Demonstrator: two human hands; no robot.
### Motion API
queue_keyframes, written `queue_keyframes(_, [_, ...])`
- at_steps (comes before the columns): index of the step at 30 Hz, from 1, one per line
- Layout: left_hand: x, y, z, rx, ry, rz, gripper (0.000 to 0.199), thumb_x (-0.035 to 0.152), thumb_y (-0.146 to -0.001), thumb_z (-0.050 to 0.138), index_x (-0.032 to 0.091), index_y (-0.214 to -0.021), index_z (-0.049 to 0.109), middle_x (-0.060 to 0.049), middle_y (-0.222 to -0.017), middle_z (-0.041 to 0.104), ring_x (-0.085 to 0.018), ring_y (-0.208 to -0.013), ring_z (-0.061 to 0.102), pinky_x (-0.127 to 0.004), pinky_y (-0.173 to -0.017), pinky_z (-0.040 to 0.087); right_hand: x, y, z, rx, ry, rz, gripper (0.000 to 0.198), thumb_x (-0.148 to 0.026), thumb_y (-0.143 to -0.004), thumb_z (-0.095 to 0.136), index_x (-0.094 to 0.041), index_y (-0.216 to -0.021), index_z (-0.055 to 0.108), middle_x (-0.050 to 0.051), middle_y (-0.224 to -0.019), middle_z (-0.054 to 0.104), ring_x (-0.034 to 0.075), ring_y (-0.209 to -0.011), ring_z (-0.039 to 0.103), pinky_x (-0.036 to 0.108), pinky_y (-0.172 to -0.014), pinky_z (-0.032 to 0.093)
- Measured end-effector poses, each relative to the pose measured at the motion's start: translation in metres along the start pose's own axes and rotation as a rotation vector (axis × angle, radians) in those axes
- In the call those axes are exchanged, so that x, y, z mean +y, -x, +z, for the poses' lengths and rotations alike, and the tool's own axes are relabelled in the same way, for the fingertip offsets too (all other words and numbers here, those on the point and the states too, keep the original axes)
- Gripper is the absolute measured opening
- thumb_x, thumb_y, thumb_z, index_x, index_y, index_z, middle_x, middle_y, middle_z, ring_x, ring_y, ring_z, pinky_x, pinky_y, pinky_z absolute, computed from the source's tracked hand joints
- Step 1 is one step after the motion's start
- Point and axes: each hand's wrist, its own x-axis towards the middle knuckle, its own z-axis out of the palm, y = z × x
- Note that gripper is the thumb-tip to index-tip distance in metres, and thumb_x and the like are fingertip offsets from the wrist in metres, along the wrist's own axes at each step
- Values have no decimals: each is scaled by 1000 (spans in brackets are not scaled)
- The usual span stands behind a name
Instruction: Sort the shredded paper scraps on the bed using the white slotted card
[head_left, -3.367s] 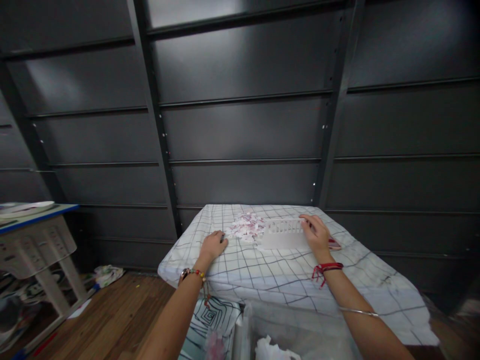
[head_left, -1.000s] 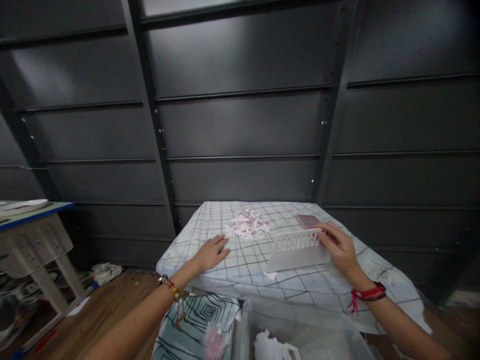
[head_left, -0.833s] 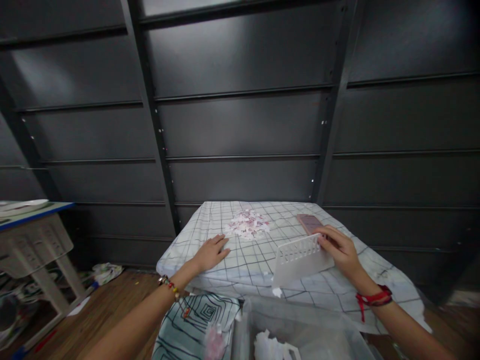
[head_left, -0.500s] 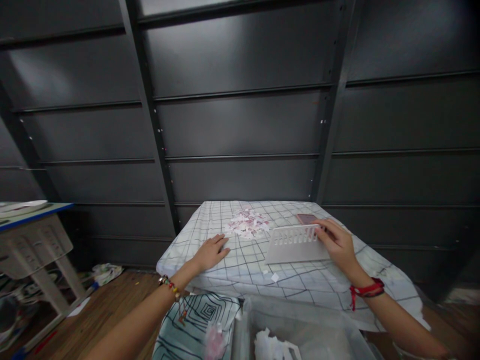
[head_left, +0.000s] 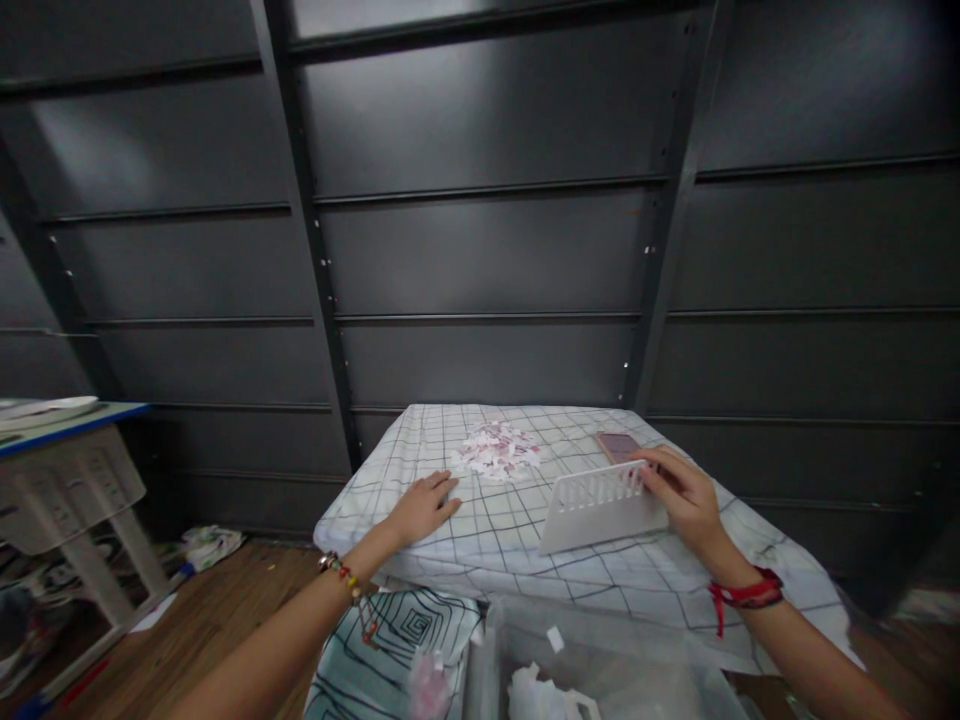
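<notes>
My right hand [head_left: 679, 492] pinches the upper right corner of a white plastic panel [head_left: 600, 520] with a row of slots along its top. The panel stands tilted, its lower edge close to the front of the checked tablecloth [head_left: 495, 530]. Fingers stretched out, my left hand [head_left: 424, 508] lies flat on the cloth. Just beyond it is a loose pile of white and pinkish paper scraps [head_left: 499, 450]. A small white scrap [head_left: 555, 639] shows over the clear plastic bin [head_left: 487, 655] below the table edge. White crumpled pieces [head_left: 544, 695] lie in the bin.
A phone [head_left: 616, 447] lies behind the panel. Left of the bin are a teal patterned cloth [head_left: 405, 625] and a pink plastic bag [head_left: 429, 685]. A blue-edged desk [head_left: 75, 425] stands at far left, and a dark panelled wall [head_left: 487, 260] rises behind the table.
My right hand has drawn the panel towards the front edge and slightly right. The small scraps at that edge are gone from there; one shows over the bin. My left hand stays put.
</notes>
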Motion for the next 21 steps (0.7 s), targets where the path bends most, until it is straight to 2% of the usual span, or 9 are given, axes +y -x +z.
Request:
queue_keyframes(5, [-3, -2, 3, -16, -16, 14, 53, 43, -93, 30, 12, -134, 43, -13, -143, 38, -24, -133, 32, -38, -108, 23, 6, -13, 11, 62, 113, 12, 25, -41, -82, 51, -22, -89, 65, 4, -77, 60, 17, -65, 52, 31, -60, 42])
queue_keyframes(9, [-7, -5, 3, -87, -12, 8, 56, 45, -93, 27, 13, -137, 39, -15, -146, 32, -27, -134, 28, -42, -108, 21, 15, -28, 38, 99, 154, 8, 28, -41, -84, 46, -21, -92, 64, 5, -81, 60, 19, -71, 53, 34, -67, 43])
queue_keyframes(15, [-16, -13, 0, -198, 33, 17, 59, 51, -91, 29, 18, -139, 36, -12, -149, 27, -29, -136, 23, -45, -109, 20, 24, -38, 80, 76, 137, -23, 29, -40, -88, 40, -22, -92, 62, 5, -82, 59, 20, -79, 54, 36, -73, 44])
queue_keyframes(19, [-18, -18, -9, -272, 59, 16, 62, 52, -88, 36, 16, -137, 37, -13, -149, 27, -30, -136, 24, -43, -107, 24, 30, -35, 93, 72, 128, -38, 28, -40, -88, 40, -22, -92, 61, 5, -83, 56, 20, -80, 53, 36, -74, 44])
queue_keyframes(21, [-18, -21, -13, -284, 74, 30, 61, 50, -85, 41, 14, -134, 40, -15, -146, 31, -29, -133, 31, -40, -105, 29, 33, -33, 96, 87, 127, -35, 28, -39, -88, 39, -22, -92, 60, 6, -83, 55, 20, -81, 53, 36, -74, 44])
